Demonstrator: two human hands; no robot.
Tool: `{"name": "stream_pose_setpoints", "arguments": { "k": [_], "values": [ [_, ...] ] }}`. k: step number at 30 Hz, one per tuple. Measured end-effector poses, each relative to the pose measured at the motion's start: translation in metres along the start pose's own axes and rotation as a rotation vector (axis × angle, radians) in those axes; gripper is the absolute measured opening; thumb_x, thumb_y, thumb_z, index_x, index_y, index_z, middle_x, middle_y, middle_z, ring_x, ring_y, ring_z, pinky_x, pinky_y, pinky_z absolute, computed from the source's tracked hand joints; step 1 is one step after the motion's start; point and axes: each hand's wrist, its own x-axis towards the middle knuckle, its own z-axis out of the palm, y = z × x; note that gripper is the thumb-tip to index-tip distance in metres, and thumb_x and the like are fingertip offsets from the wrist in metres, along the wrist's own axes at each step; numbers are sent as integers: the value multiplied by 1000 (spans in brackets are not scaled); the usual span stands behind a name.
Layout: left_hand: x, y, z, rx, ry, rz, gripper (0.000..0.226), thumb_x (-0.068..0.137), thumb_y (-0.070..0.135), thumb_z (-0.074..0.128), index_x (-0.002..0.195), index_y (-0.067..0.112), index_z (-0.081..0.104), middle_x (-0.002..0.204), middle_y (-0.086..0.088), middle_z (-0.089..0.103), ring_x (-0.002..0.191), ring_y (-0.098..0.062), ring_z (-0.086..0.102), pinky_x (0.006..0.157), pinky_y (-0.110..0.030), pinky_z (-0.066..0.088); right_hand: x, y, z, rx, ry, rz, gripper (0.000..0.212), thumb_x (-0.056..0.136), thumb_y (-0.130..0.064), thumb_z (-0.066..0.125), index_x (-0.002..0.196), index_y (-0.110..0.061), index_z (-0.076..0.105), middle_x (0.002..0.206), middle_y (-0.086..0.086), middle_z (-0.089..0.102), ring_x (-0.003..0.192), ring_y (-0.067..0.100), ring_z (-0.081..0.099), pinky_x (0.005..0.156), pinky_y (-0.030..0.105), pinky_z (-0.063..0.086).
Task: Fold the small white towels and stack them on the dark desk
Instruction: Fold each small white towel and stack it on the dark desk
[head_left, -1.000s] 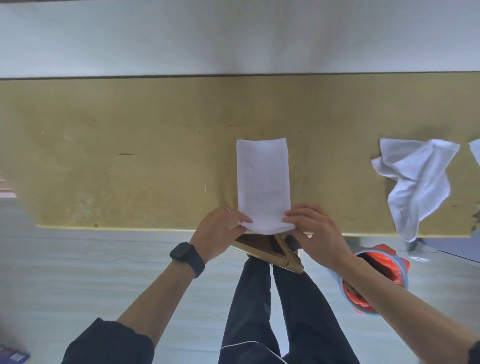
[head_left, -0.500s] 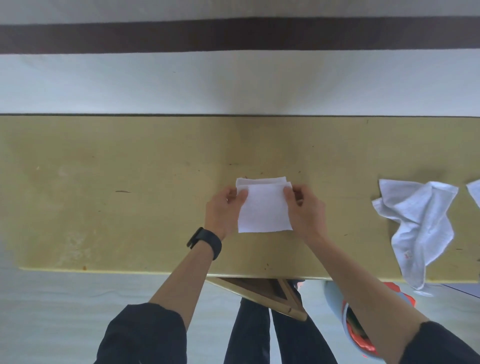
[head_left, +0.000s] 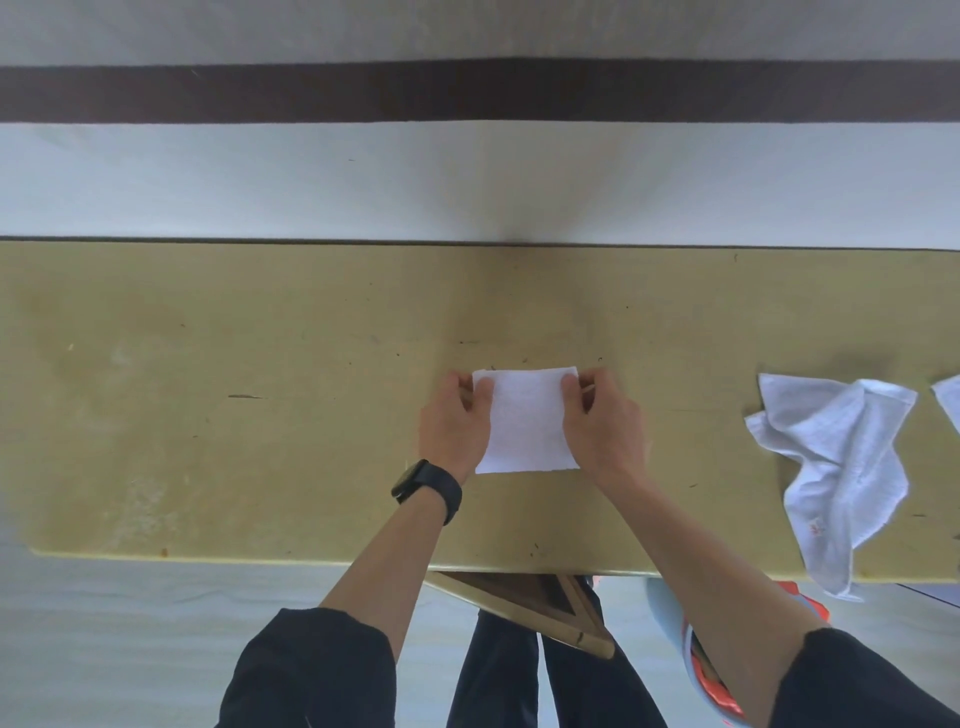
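Note:
A small white towel (head_left: 525, 423), folded into a near square, lies flat on the yellowish desk (head_left: 260, 415). My left hand (head_left: 454, 423) pinches its far left corner, thumb on top. My right hand (head_left: 605, 426) pinches the far right corner the same way. A crumpled white towel (head_left: 836, 467) lies at the right, its lower end hanging over the desk's near edge. The corner of another white towel (head_left: 949, 402) shows at the right border.
A white wall with a dark band (head_left: 467, 91) rises behind the desk. Below the near edge are a wooden frame (head_left: 530, 603), my dark trouser legs and a blue bin with an orange liner (head_left: 701, 670). The floor is pale.
The long strip hanging over the near edge has been folded in half away from me. Both hands carried the near end up onto the far end, which it now covers.

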Motion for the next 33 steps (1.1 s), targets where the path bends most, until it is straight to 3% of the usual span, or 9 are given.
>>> {"name": "stream_pose_setpoints", "arguments": {
  "k": [5,12,15,17,19,21,24,28,33],
  "values": [
    [3,-1,5,130,33,-3,24,97,51,45,100,28,49,82,7,63,70,-16,62,62,-37,56,4,-2,2,-47,17,29,31,99,-55,34,94,-29,49,77,-13,62,72,16,60,60,32,44],
    [-11,4,-2,452,109,87,33,99,55,35,108,24,38,87,7,58,68,-22,57,60,-35,48,-5,0,-8,-147,65,-26,34,98,-57,33,106,-27,47,93,-13,60,79,22,59,66,35,43],
    [-22,-18,-1,618,224,392,40,97,44,47,127,18,41,112,-4,56,91,-28,57,63,-36,45,-23,13,-10,-99,248,-160,34,97,-46,43,115,-20,56,108,-5,58,95,22,55,69,33,41],
    [-25,-36,8,710,247,621,47,95,39,48,136,17,45,135,-11,56,115,-32,56,85,-43,49,-37,18,-1,-117,292,-334,34,98,-40,44,117,-18,60,116,-1,61,103,23,53,75,34,44],
    [-23,-48,18,743,192,753,54,98,38,41,148,18,41,155,-7,38,140,-29,40,109,-48,36,-42,21,15,-198,229,-453,42,100,-37,38,132,-18,56,138,0,54,124,21,47,93,37,42],
    [-18,-53,23,751,128,761,58,101,41,35,155,20,31,164,0,19,151,-21,20,118,-52,21,-39,23,27,-294,137,-489,53,103,-36,31,152,-17,35,160,-1,30,147,14,24,113,37,24],
    [-12,-61,25,752,51,696,63,102,48,29,159,22,17,167,6,3,153,-13,4,121,-54,8,-29,33,36,-402,20,-493,62,104,-41,20,159,-16,6,167,-5,-1,152,10,-4,121,43,2],
    [-9,-63,24,764,-4,642,66,102,52,26,159,26,6,166,11,-7,152,-9,-6,121,-53,-2,-24,37,36,-433,-23,-510,64,103,-45,16,159,-16,1,166,-6,-4,152,12,-6,122,47,-3],
    [-14,-52,17,677,-24,625,64,102,49,24,159,28,5,167,7,-2,153,-14,-1,122,-51,3,-31,32,28,-305,25,-478,64,102,-46,26,158,-18,13,166,-5,6,153,13,0,121,45,4]
  ]
}}
